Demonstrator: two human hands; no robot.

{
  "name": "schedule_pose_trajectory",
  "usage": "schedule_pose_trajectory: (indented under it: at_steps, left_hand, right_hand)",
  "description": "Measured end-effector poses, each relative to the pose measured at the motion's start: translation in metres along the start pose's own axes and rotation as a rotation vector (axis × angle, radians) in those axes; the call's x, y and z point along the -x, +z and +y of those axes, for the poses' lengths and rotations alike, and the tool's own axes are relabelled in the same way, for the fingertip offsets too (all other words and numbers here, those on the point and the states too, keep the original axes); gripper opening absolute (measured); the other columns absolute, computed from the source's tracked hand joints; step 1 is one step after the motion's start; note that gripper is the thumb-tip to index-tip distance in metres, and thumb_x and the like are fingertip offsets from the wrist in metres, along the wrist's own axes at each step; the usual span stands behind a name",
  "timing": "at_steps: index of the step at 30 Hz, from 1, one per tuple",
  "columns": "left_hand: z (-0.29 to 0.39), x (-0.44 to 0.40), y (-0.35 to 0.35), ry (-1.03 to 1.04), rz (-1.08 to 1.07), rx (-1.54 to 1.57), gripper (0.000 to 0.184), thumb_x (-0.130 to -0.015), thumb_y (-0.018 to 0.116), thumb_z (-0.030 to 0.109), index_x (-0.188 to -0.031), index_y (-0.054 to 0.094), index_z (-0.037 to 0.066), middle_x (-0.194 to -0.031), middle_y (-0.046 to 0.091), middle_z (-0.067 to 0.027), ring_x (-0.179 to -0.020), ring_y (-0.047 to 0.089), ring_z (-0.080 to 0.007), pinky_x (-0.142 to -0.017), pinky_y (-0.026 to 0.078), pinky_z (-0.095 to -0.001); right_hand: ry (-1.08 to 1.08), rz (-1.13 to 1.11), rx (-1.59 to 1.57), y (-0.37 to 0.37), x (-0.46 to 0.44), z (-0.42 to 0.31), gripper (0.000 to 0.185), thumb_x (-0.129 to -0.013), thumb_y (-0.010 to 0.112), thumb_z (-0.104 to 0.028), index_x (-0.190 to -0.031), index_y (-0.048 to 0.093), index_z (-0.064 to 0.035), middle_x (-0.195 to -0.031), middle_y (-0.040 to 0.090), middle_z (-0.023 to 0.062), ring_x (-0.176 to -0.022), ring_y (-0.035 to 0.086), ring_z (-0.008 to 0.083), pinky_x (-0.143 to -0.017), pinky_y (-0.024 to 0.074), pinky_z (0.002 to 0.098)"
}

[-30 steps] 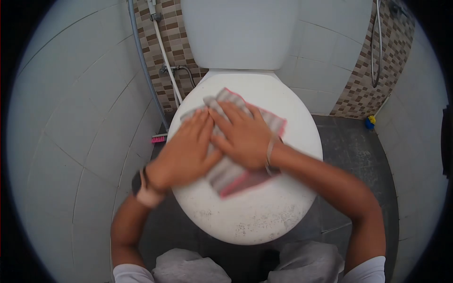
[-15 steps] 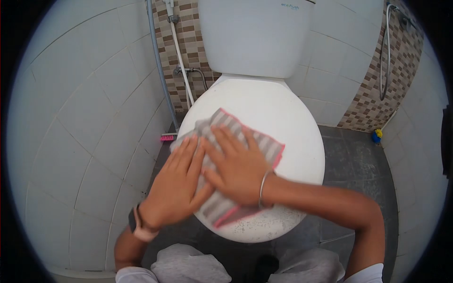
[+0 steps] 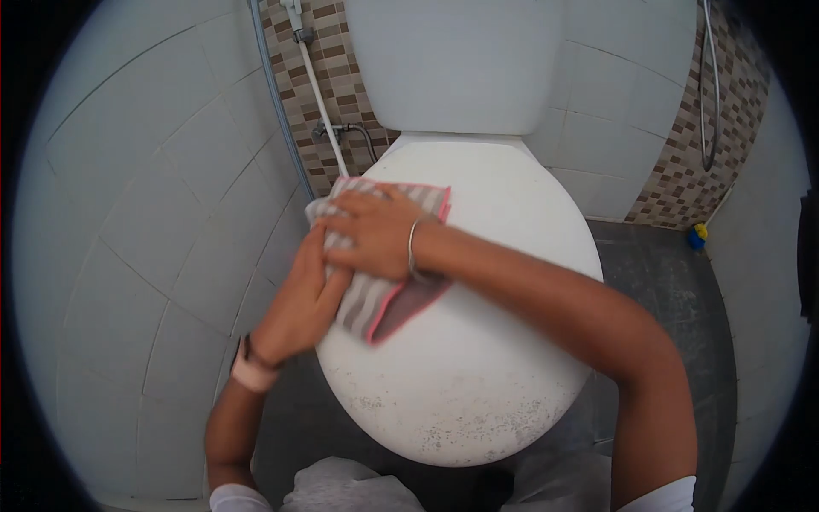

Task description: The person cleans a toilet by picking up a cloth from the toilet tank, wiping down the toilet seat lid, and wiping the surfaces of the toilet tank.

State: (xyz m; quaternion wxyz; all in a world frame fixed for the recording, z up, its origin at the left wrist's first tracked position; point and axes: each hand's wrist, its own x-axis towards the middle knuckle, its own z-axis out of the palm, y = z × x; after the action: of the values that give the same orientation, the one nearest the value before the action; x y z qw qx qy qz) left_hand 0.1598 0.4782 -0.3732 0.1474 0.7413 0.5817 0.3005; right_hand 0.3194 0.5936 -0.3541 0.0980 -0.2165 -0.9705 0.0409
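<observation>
A grey-and-white striped cloth [image 3: 360,299] with pink edging lies on the left part of the closed white toilet lid [image 3: 503,341]. My right hand [image 3: 380,235] presses down on it, its fingers together and curled over the cloth near the lid's left edge. Close against it, my left hand [image 3: 300,299] grips the cloth's left side, thumb towards the right hand; some of its fingertips are hidden. One corner of the cloth is folded back and shows a darker underside. Dark specks [image 3: 486,427] mark the front of the lid.
Behind the lid rises the white cistern [image 3: 456,68]. A white pole [image 3: 320,98] and a grey pipe [image 3: 280,102] stand at the left by the tiled wall [image 3: 171,213]. A shower hose [image 3: 706,102] hangs at the right, above a blue-and-yellow object [image 3: 698,236].
Both hands and the cloth have slid up and left across the lid, to its left edge. More of the speckled front now shows. The view has shifted slightly.
</observation>
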Motion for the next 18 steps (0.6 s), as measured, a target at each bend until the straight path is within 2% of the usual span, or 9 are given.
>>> schedule_pose_trajectory:
  at_steps: [2,6,10,12,13,16,18]
  left_hand:
    - [-0.005,-0.040,0.003,0.037,-0.017,0.039,0.067,-0.099,0.047,0.027,-0.144,0.023,-0.016,-0.146,0.033,-0.0361,-0.139,0.032,-0.0484,-0.117,0.026,-0.0456]
    - [-0.015,-0.117,0.025,0.222,-0.004,-0.385,0.067,-0.099,0.040,0.039,-0.143,0.033,-0.012,-0.146,0.037,-0.0346,-0.139,0.035,-0.0450,-0.116,0.027,-0.0477]
    - [0.006,-0.181,0.050,0.316,-0.100,-0.438,0.072,-0.098,0.037,0.046,-0.145,0.033,-0.010,-0.148,0.037,-0.0308,-0.141,0.033,-0.0430,-0.116,0.026,-0.0497]
    - [0.016,-0.204,0.064,0.386,-0.142,-0.456,0.074,-0.098,0.037,0.048,-0.146,0.033,-0.008,-0.149,0.037,-0.0293,-0.142,0.032,-0.0423,-0.117,0.025,-0.0505]
    - [0.020,-0.211,0.070,0.442,-0.171,-0.504,0.065,-0.101,0.037,0.037,-0.145,0.030,-0.010,-0.148,0.035,-0.0331,-0.140,0.032,-0.0450,-0.117,0.023,-0.0483]
    - [0.025,-0.230,0.086,0.422,-0.195,-0.443,0.076,-0.098,0.035,0.052,-0.149,0.030,-0.004,-0.151,0.035,-0.0285,-0.143,0.030,-0.0420,-0.118,0.022,-0.0494]
    - [0.029,-0.231,0.086,0.423,-0.237,-0.467,0.078,-0.097,0.034,0.053,-0.151,0.027,-0.004,-0.153,0.031,-0.0280,-0.145,0.027,-0.0418,-0.119,0.021,-0.0497]
  right_hand:
    - [0.052,0.009,0.049,-0.002,-0.009,0.028,0.061,-0.097,0.038,-0.053,-0.150,0.040,-0.0221,-0.158,0.032,0.0134,-0.147,0.027,0.0293,-0.118,0.0175,0.0531]
    - [0.256,0.065,0.082,-0.013,0.003,0.085,0.060,-0.096,0.037,-0.057,-0.149,0.042,-0.0281,-0.157,0.035,0.0118,-0.147,0.029,0.0287,-0.116,0.0215,0.0545]
    - [0.571,0.042,-0.026,-0.037,0.038,0.117,0.062,-0.094,0.037,-0.058,-0.149,0.040,-0.0312,-0.157,0.035,0.0079,-0.146,0.030,0.0274,-0.117,0.0209,0.0519]
    - [0.664,0.054,-0.053,-0.045,0.058,0.126,0.062,-0.093,0.038,-0.060,-0.149,0.041,-0.0329,-0.155,0.037,0.0080,-0.143,0.032,0.0278,-0.115,0.0238,0.0531]
    - [0.709,0.062,-0.069,-0.047,0.066,0.129,0.062,-0.093,0.038,-0.061,-0.148,0.042,-0.0337,-0.154,0.037,0.0081,-0.142,0.034,0.0280,-0.114,0.0252,0.0536]
    - [0.760,0.111,-0.088,-0.045,0.082,0.140,0.061,-0.092,0.039,-0.062,-0.147,0.043,-0.0356,-0.151,0.040,0.0081,-0.140,0.036,0.0280,-0.112,0.0275,0.0567]
    - [0.766,0.117,-0.117,-0.042,0.084,0.147,0.062,-0.092,0.038,-0.063,-0.148,0.041,-0.0368,-0.155,0.036,0.0078,-0.144,0.031,0.0283,-0.112,0.0268,0.0599]
